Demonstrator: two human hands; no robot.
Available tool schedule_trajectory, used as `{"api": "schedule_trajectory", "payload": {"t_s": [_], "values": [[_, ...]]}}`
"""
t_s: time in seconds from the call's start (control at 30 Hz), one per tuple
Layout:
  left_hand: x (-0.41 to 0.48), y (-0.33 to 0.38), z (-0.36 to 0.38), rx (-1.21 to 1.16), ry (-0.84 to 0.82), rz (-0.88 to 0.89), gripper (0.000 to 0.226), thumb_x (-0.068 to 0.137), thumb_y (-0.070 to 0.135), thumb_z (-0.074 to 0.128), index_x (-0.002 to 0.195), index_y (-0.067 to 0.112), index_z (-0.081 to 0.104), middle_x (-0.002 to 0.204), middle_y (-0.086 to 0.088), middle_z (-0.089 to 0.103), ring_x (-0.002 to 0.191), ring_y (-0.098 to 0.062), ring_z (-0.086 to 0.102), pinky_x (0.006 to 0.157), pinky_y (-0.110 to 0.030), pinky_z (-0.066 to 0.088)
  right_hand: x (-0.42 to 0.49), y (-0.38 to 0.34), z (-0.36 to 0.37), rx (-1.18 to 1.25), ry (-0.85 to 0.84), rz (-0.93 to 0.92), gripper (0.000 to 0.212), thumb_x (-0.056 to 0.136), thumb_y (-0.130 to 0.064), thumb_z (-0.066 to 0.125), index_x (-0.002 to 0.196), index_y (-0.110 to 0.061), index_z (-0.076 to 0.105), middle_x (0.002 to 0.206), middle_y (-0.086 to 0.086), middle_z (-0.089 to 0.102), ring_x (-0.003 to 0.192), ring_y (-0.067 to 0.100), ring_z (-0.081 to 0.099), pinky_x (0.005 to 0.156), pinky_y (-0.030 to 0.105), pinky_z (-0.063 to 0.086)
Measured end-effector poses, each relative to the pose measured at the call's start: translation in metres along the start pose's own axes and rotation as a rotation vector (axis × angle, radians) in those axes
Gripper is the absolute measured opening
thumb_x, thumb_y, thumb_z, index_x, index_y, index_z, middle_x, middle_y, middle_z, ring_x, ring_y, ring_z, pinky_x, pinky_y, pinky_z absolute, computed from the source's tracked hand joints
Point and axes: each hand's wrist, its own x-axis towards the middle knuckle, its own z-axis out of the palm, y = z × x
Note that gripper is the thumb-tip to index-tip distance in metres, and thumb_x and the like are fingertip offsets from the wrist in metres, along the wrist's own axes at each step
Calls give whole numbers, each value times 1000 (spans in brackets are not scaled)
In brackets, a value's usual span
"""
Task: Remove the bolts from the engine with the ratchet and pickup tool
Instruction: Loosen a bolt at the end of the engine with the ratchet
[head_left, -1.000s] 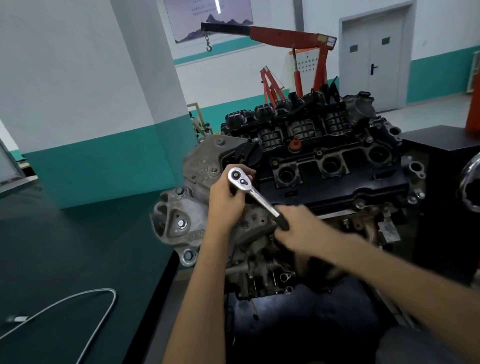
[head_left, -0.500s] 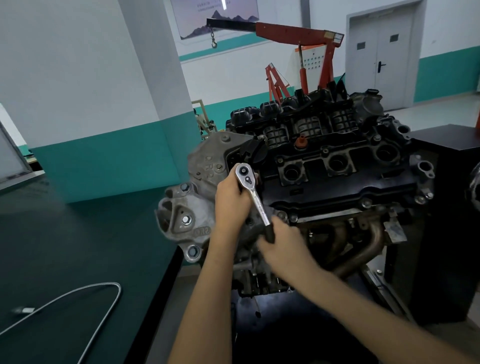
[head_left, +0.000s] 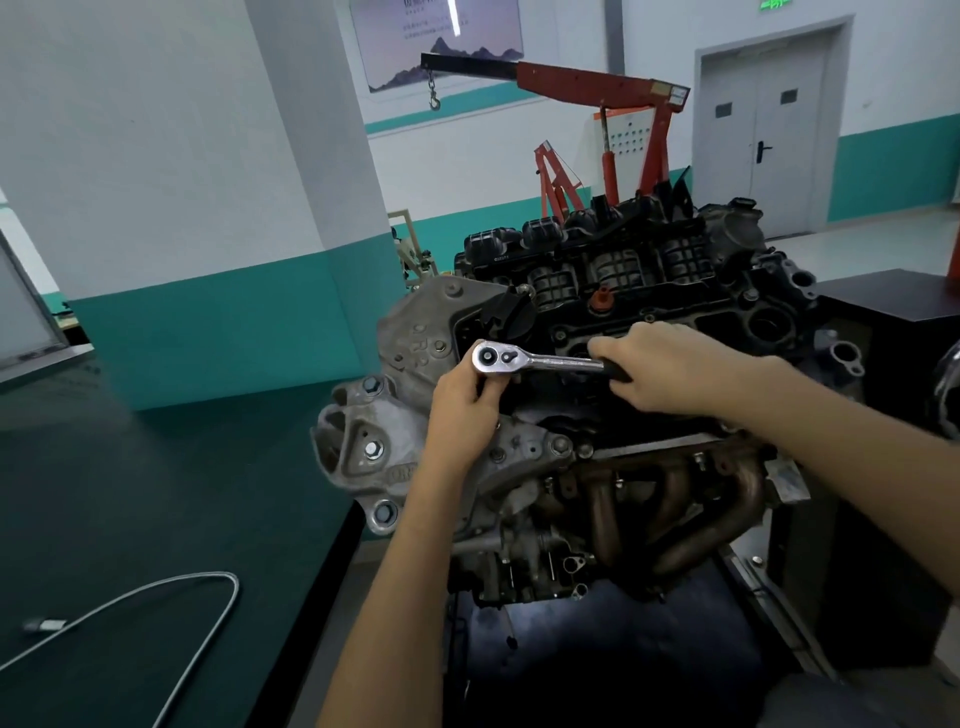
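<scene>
the ratchet (head_left: 540, 359) is held nearly level across the front top of the engine (head_left: 649, 291), its head over a bolt that is hidden beneath it. the black handle is grasped by the right hand (head_left: 675, 369); the head is pinched and steadied by the left hand (head_left: 460, 410).

if the socket is seated askew, it could be slipped off under load, the bolt head rounded and knuckles driven into the cover. a freed bolt could be dropped into the engine, since the pickup tool (head_left: 171, 587) is lying well apart on the desk (head_left: 130, 467).

raised letters on the grey bracket (head_left: 363, 447) are partly covered by the arm; only "or" seems to be made out. the writing on the poster (head_left: 436, 41) and the green sign (head_left: 774, 4) cannot be read.
</scene>
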Motion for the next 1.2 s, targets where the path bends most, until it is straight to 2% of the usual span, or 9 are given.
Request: {"api": "schedule_trajectory", "payload": {"t_s": [0.13,0.23,0.33,0.53,0.7,0.8,0.9,1.03,1.2], "values": [[1,1,4,40,99,-6,40,91,1,53,80,39,51,61,21,59,53,3,47,53,-12,36,-29,-44,35,392,55,206,12,85,-22,57,91,-20,46,67,-2,43,71,29,58,59,31,41],[1,-2,5,54,101,-7,32,84,-2,48,81,28,57,68,10,63,61,-4,55,59,-24,44,-44,-108,64,928,76,360,11,83,-12,58,92,-14,52,71,5,57,61,20,58,53,27,48],[0,-3,6,13,124,-34,38,87,-2,53,77,35,58,77,2,68,76,-22,64,71,-33,51,-36,-154,80,1135,141,425,15,84,-7,54,99,-9,52,70,8,57,54,18,54,52,27,48],[1,0,0,14,62,108,19,88,2,56,101,16,62,93,7,69,86,-9,64,78,-24,49,-39,-91,61,869,47,199,18,78,-2,55,92,-15,56,63,-6,50,52,12,49,45,6,34],[2,-1,0,94,21,91,18,96,10,55,112,11,64,73,23,59,70,13,54,64,-8,38,-10,1,11,243,-58,28,23,85,-16,59,107,-21,55,65,-9,42,59,17,50,52,23,40],[1,-2,4,121,97,69,14,96,11,55,105,10,65,64,21,53,58,10,51,57,-8,37,5,10,-2,16,12,-26,30,88,-23,56,117,-25,50,64,-12,33,62,17,40,57,28,34],[1,-3,7,145,166,56,11,94,6,55,100,7,65,62,21,50,56,12,50,54,-5,35,-13,-10,15,152,69,102,14,85,-24,57,96,-26,47,65,-7,38,63,22,48,58,29,35],[2,-4,9,171,184,55,14,87,-3,52,87,7,60,57,16,51,54,5,51,52,-8,35,-46,-83,56,811,86,298,18,81,-14,59,80,-21,43,69,5,54,57,16,54,51,27,44],[0,-4,6,50,158,22,29,89,0,56,82,27,61,80,6,69,78,-8,65,73,-22,50,-37,-156,80,1126,174,416,24,83,-7,54,107,-10,52,73,11,58,59,22,56,56,30,49]]}}
